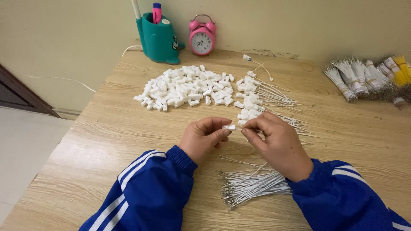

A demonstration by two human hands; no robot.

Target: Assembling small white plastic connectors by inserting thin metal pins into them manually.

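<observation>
Far left on the table [107, 128]: a teal pen holder [159, 38] with a pink marker, then a pink alarm clock [202, 37], both against the wall.

Mid-table: a heap of loose white connector housings [184, 90]. Just right of it, a pile of finished housings with wires fitted [261, 100], the leads fanned out to the right.

Left hand [204, 137]: grip pressed together on a single white housing [229, 127], pinched between thumb and forefinger and held above the table in front of the finished pile.

Right hand [278, 143]: grip pinched on a thin white wire [250, 129], whose tip is at, or already in, the housing's open end; how deep it sits cannot be told at this size.

Below the right wrist: a loose bundle of white crimped wires [252, 186] lying on the table, metal terminals pointing left.

Far right, at the table edge: tied bundles of spare wires [368, 77], white and yellow, well apart from the hands.

Step in hand, as judged: a terminal being seated into a housing. The next move probably calls for the wire kept straight in line with the cavity and pushed fully home, with the housing held steady.
</observation>
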